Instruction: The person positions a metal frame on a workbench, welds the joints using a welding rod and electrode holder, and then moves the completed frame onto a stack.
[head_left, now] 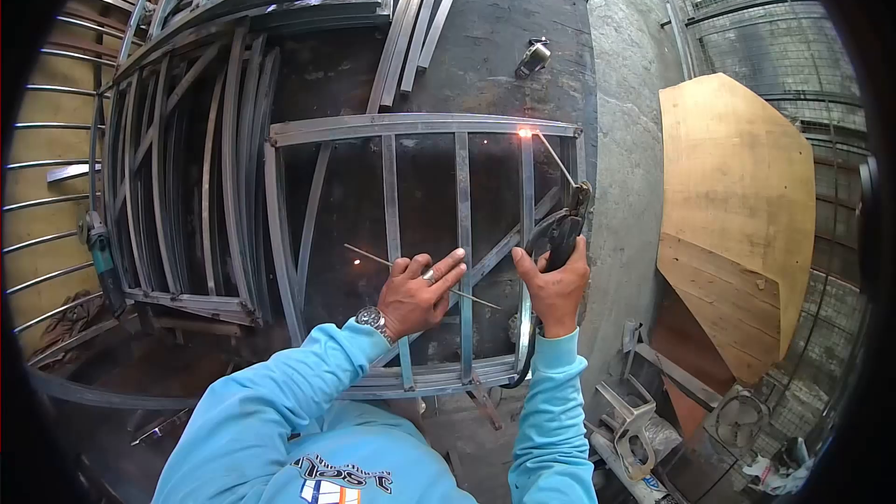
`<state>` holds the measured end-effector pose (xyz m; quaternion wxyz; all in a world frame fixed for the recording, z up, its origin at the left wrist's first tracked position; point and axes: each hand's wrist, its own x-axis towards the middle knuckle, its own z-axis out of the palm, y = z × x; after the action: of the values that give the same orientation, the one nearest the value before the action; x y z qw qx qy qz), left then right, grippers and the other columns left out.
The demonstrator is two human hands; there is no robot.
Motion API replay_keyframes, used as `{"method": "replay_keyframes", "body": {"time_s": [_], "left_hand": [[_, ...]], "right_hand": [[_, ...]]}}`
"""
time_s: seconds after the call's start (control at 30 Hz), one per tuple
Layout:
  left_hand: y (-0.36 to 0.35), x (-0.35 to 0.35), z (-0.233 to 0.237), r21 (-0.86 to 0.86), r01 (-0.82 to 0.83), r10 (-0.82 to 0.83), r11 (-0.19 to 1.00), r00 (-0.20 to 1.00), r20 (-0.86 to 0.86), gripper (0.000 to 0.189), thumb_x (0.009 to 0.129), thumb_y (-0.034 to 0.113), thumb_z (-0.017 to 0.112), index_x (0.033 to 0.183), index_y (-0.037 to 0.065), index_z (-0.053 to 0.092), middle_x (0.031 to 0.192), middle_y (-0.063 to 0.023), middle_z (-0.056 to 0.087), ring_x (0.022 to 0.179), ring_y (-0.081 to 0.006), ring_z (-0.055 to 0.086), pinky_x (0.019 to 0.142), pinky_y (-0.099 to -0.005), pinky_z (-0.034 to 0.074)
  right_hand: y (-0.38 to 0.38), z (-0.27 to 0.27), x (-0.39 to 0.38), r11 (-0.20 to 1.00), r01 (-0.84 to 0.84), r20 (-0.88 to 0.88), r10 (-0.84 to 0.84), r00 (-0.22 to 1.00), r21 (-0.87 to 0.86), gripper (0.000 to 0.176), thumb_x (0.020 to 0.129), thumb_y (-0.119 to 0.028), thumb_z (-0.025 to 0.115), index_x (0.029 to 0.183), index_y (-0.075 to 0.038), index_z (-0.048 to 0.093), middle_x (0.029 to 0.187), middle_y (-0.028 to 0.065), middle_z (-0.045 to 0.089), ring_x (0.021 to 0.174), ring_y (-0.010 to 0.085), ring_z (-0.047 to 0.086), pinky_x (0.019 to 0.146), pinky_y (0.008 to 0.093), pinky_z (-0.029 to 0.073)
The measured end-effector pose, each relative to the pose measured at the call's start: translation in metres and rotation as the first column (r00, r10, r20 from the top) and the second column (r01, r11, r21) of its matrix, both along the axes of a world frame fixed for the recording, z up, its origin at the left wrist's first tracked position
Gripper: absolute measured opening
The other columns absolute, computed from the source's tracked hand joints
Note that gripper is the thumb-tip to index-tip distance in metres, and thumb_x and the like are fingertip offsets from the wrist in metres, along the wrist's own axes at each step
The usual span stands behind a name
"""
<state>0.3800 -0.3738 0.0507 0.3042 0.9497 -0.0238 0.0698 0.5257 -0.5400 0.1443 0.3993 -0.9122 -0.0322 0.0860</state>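
One dark-topped workbench (523, 0) carries the lot. On its left side, stacked steel frames (247, 131); to their right, directly before me, a square-tube frame (420, 127) lies flat, three inner bars running from its far rail toward my body. Judged stiff and awkwardly heavy, smooth-sided, hardly fragile. Best hold: the left side rail (280, 224), well apart from the heat at the far right.

Teal angle grinder (101, 257): at the far left, beyond reach of both hands.

Right hand (558, 285): closed around the black electrode holder (564, 235), above the frame's right side. Holder probably light; sound grip is the handle, behind the metal head.

Left hand (425, 294): palm down over the inner bars, fingers partly extended, loosely grasping a spare welding rod (367, 254) that shows on both sides of it. Thin, likely stiff, any coating apt to chip; pinch near the middle, lightly.

Clamped welding rod (557, 158): slants from the holder to the far rail. Expect it to be hot; handle through the holder only.

Wristwatch (371, 319): left wrist.

Smallest: orange-white glow (525, 133) at the rod tip, where the rightmost inner bar meets the rail.
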Motion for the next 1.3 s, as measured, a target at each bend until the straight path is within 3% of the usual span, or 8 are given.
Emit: {"method": "replay_keyframes", "body": {"time_s": [0.53, 0.8, 0.87, 1.0, 1.07, 1.1, 1.2, 1.3], "left_hand": [[0.000, -0.001, -0.003, 0.008, -0.002, 0.001, 1.000, 1.000, 0.013, 0.053, 0.074, 0.015, 0.074, 0.127, 0.017, 0.070, 0.146, 0.0052, 0.058, 0.103, -0.0195, 0.055, 0.088, -0.0333, 0.040], [0.000, -0.001, -0.001, 0.006, -0.006, 0.006, 1.000, 1.000, 0.013, 0.052, 0.075, 0.015, 0.074, 0.127, 0.017, 0.070, 0.145, 0.0060, 0.059, 0.103, -0.0196, 0.055, 0.088, -0.0334, 0.040], [0.000, -0.001, -0.002, -0.003, -0.016, 0.016, 1.000, 1.000, 0.020, 0.052, 0.075, 0.014, 0.074, 0.126, 0.017, 0.070, 0.144, 0.0059, 0.060, 0.103, -0.0195, 0.054, 0.088, -0.0330, 0.040], [0.000, 0.000, -0.001, -0.006, -0.011, 0.011, 1.000, 1.000, 0.021, 0.051, 0.075, 0.014, 0.074, 0.126, 0.017, 0.070, 0.144, 0.0059, 0.060, 0.102, -0.0198, 0.055, 0.087, -0.0328, 0.041], [0.000, 0.000, -0.001, -0.015, -0.025, 0.026, 1.000, 0.999, 0.022, 0.051, 0.074, 0.014, 0.074, 0.125, 0.017, 0.070, 0.145, 0.0061, 0.060, 0.101, -0.0197, 0.056, 0.087, -0.0331, 0.041], [0.001, 0.000, 0.001, 0.006, -0.012, 0.012, 1.000, 1.000, 0.016, 0.050, 0.074, 0.014, 0.074, 0.124, 0.017, 0.071, 0.145, 0.0060, 0.060, 0.100, -0.0193, 0.056, 0.086, -0.0333, 0.041], [-0.001, -0.001, -0.003, 0.009, -0.021, 0.021, 1.000, 0.999, 0.027, 0.051, 0.076, 0.014, 0.072, 0.127, 0.017, 0.070, 0.146, 0.0073, 0.059, 0.102, -0.0182, 0.056, 0.084, -0.0333, 0.040], [0.000, 0.000, 0.000, 0.016, -0.012, 0.011, 1.000, 1.000, 0.017, 0.052, 0.077, 0.015, 0.072, 0.128, 0.017, 0.070, 0.146, 0.0072, 0.058, 0.103, -0.0188, 0.056, 0.085, -0.0333, 0.040]], "right_hand": [[-0.002, -0.007, 0.002, 0.999, -0.029, 0.004, 0.030, 1.000, -0.029, 0.050, 0.073, -0.033, 0.091, 0.094, -0.004, 0.057, 0.069, -0.0027, 0.057, 0.057, 0.0064, 0.053, 0.053, 0.0237, 0.045], [0.003, -0.004, 0.002, 0.999, -0.030, -0.015, 0.030, 0.999, -0.019, 0.050, 0.073, -0.031, 0.092, 0.091, -0.004, 0.055, 0.064, -0.0033, 0.054, 0.055, 0.0075, 0.050, 0.051, 0.0268, 0.043], [0.000, -0.007, 0.003, 0.999, -0.031, -0.016, 0.031, 0.999, -0.031, 0.053, 0.070, -0.028, 0.092, 0.097, 0.000, 0.057, 0.072, 0.0063, 0.065, 0.057, 0.0133, 0.061, 0.053, 0.0299, 0.050], [-0.002, -0.015, 0.005, 0.998, -0.016, -0.035, 0.014, 0.999, -0.059, 0.053, 0.069, -0.028, 0.092, 0.097, 0.000, 0.057, 0.071, 0.0058, 0.064, 0.057, 0.0129, 0.060, 0.053, 0.0300, 0.050], [0.006, -0.022, 0.011, 0.978, -0.197, 0.393, 0.158, 0.906, 0.062, 0.054, 0.069, -0.028, 0.092, 0.097, 0.000, 0.056, 0.069, 0.0043, 0.063, 0.056, 0.0116, 0.059, 0.053, 0.0300, 0.050], [0.002, -0.012, -0.001, 0.998, 0.063, 0.022, -0.063, 0.998, 0.011, 0.055, 0.069, -0.028, 0.092, 0.098, 0.000, 0.056, 0.068, 0.0031, 0.062, 0.056, 0.0107, 0.058, 0.053, 0.0297, 0.049], [-0.001, -0.009, -0.003, 0.997, 0.041, 0.092, -0.047, 0.995, 0.061, 0.053, 0.070, -0.029, 0.092, 0.097, -0.001, 0.056, 0.066, 0.0015, 0.061, 0.055, 0.0098, 0.057, 0.052, 0.0271, 0.048], [0.001, -0.002, -0.001, 0.999, 0.049, 0.036, -0.050, 0.998, 0.020, 0.050, 0.072, -0.029, 0.091, 0.094, -0.002, 0.055, 0.067, -0.0019, 0.057, 0.057, 0.0076, 0.053, 0.053, 0.0261, 0.045]]}}
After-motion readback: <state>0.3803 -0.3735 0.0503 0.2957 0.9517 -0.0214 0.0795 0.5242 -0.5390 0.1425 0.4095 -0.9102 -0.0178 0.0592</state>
